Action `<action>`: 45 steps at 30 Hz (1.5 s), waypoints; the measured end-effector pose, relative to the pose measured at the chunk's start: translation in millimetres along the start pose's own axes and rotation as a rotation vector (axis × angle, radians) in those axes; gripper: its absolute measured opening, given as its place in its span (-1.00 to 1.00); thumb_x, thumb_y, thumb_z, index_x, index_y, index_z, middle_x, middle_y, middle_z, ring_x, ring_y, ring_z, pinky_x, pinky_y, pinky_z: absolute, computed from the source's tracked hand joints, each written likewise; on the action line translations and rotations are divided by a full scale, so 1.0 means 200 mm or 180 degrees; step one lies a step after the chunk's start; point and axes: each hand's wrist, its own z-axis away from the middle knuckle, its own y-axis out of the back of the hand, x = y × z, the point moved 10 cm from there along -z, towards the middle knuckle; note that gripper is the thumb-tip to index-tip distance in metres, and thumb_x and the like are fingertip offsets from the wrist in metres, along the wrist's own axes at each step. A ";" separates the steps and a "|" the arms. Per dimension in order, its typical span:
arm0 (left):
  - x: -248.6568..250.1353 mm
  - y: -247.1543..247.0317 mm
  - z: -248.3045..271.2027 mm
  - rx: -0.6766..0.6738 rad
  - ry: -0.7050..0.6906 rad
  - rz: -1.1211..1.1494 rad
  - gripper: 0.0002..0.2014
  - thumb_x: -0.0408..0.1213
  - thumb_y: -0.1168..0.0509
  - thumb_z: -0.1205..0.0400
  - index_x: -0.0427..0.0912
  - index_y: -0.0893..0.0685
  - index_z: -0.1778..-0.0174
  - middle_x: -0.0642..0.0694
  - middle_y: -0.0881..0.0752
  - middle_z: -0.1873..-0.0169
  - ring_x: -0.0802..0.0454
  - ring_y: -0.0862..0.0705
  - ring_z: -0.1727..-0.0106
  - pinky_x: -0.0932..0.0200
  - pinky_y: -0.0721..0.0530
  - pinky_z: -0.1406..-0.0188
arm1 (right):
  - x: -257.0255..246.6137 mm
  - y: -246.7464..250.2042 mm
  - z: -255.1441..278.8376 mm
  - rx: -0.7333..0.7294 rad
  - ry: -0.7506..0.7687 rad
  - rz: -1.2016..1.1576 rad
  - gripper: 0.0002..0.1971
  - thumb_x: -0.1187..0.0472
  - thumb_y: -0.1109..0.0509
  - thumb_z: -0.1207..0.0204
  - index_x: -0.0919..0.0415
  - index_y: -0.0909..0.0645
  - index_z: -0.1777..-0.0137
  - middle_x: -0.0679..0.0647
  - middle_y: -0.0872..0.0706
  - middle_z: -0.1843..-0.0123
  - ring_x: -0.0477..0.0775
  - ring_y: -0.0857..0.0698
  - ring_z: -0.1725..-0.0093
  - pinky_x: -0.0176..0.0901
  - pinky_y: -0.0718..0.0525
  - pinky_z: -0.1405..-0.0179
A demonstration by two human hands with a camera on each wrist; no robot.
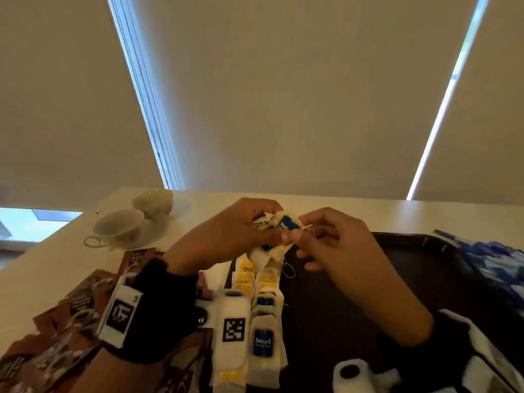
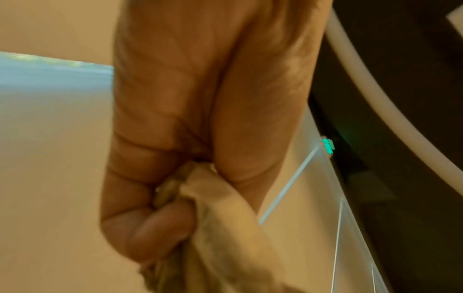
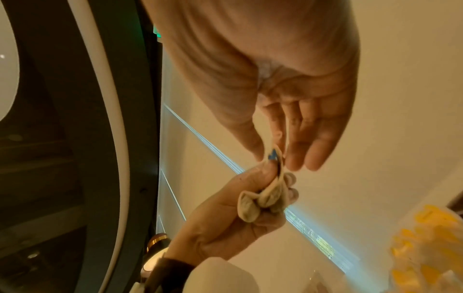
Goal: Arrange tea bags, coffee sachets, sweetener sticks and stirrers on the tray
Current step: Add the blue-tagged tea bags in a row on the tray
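My left hand (image 1: 272, 234) grips a small bunch of tea bags (image 1: 269, 251) above the tray's left edge, a blue tag (image 1: 287, 225) sticking out on top. The right hand (image 1: 304, 232) pinches that tag and its string with thumb and fingertip. In the right wrist view the right hand (image 3: 274, 158) nips the blue tag (image 3: 273, 154) while the left hand (image 3: 225, 208) clutches the crumpled tea bags (image 3: 263, 198). The left wrist view shows the left hand (image 2: 162, 198) curled round the tea bags (image 2: 225, 218). Beneath the hands, tea bags with yellow and blue tags (image 1: 263, 293) lie in rows on the dark tray (image 1: 425, 265).
Brown coffee sachets (image 1: 71, 307) lie spread on the white table (image 1: 42, 279) at the left. Two teacups on saucers (image 1: 119, 228) stand at the back left. A heap of blue sticks (image 1: 496, 259) rests at the tray's right side.
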 end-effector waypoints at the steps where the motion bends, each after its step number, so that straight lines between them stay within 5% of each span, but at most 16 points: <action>1: 0.00 0.00 0.00 -0.0004 -0.0015 -0.0050 -0.85 -0.20 -0.45 -0.49 -0.19 -0.71 0.13 -0.14 -0.72 0.33 0.10 -0.66 0.35 0.25 -0.61 0.36 | 0.03 0.01 -0.01 0.0086 -0.0070 -0.0117 -0.96 0.18 -0.42 -0.48 0.05 -0.61 0.10 0.09 -0.74 0.14 -0.07 -0.77 0.22 -0.32 -0.72 0.34; 7: -0.02 0.00 0.07 -0.0366 0.0080 -0.0110 -0.78 -0.20 -0.43 -0.47 -0.20 -0.69 0.03 -0.04 -0.75 0.24 0.12 -0.72 0.26 0.33 -0.69 0.30 | 0.08 -0.05 0.01 0.0014 -0.0410 -0.0556 -0.97 0.32 -0.41 -0.49 0.27 -0.64 0.11 0.19 -0.74 0.22 -0.10 -0.75 0.28 -0.29 -0.76 0.31; 10: -0.03 0.00 0.09 -0.0491 0.0111 -0.0141 -0.78 -0.14 -0.41 -0.42 -0.13 -0.70 0.08 0.00 -0.74 0.25 0.13 -0.72 0.23 0.31 -0.69 0.28 | 0.08 -0.07 0.02 -0.0034 -0.0523 -0.0674 -0.97 0.32 -0.41 -0.48 0.27 -0.64 0.12 0.15 -0.73 0.24 -0.12 -0.75 0.28 -0.27 -0.77 0.27; 15: -0.03 0.00 0.10 -0.0621 0.0140 0.0117 -0.82 -0.31 -0.37 -0.52 -0.20 -0.68 -0.03 0.05 -0.77 0.22 0.21 -0.73 0.25 0.38 -0.65 0.41 | 0.08 -0.06 0.02 0.0010 -0.0523 -0.0811 -0.97 0.31 -0.41 -0.49 0.27 -0.64 0.11 0.11 -0.76 0.26 -0.10 -0.77 0.27 -0.24 -0.77 0.23; 18: -0.05 0.02 0.11 -0.0677 0.0144 0.0181 -0.75 -0.27 -0.39 -0.47 -0.14 -0.69 -0.07 -0.02 -0.78 0.06 0.07 -0.76 0.11 0.30 -0.70 0.28 | 0.08 -0.03 0.02 0.0029 -0.0568 -0.0894 -0.95 0.28 -0.39 -0.51 0.25 -0.65 0.10 0.07 -0.78 0.29 -0.09 -0.77 0.26 -0.20 -0.79 0.19; 26: -0.08 0.13 0.13 -0.0424 0.0168 -0.0207 -0.80 -0.34 -0.33 -0.56 -0.20 -0.68 -0.09 0.21 -0.72 0.37 0.30 -0.68 0.35 0.43 -0.60 0.41 | 0.05 0.01 0.02 -0.0180 -0.0646 -0.0827 -0.88 0.24 -0.33 -0.55 0.27 -0.64 0.00 0.07 -0.81 0.23 -0.08 -0.78 0.22 -0.22 -0.79 0.21; 32: -0.09 0.27 0.16 0.0025 0.0231 -0.0095 -0.72 -0.24 -0.37 -0.50 -0.18 -0.69 -0.13 0.10 -0.72 0.37 0.25 -0.68 0.36 0.39 -0.61 0.48 | 0.05 -0.07 0.11 -0.0787 -0.0573 0.0366 -0.96 0.20 -0.37 -0.50 0.14 -0.61 0.10 0.04 -0.82 0.17 -0.07 -0.80 0.15 -0.15 -0.80 0.15; 39: -0.07 0.29 0.15 0.0064 0.0164 -0.0237 -0.70 -0.20 -0.37 -0.51 -0.12 -0.68 -0.16 0.19 -0.72 0.35 0.26 -0.70 0.29 0.38 -0.63 0.45 | 0.18 -0.30 0.36 -0.2292 -0.0852 0.1980 -0.87 0.06 -0.43 -0.44 -0.19 -0.52 0.15 -0.19 -0.70 0.09 -0.32 -0.69 0.06 -0.43 -0.66 0.09; 45: -0.05 0.26 0.14 0.0057 0.0091 -0.0319 -0.75 -0.24 -0.36 -0.55 -0.09 -0.69 -0.15 0.26 -0.72 0.34 0.31 -0.70 0.28 0.43 -0.62 0.44 | 0.30 -0.41 0.40 -0.2429 -0.1527 0.1133 -0.90 0.23 -0.43 -0.46 0.06 -0.59 0.08 -0.01 -0.74 0.09 -0.17 -0.76 0.20 -0.39 -0.74 0.20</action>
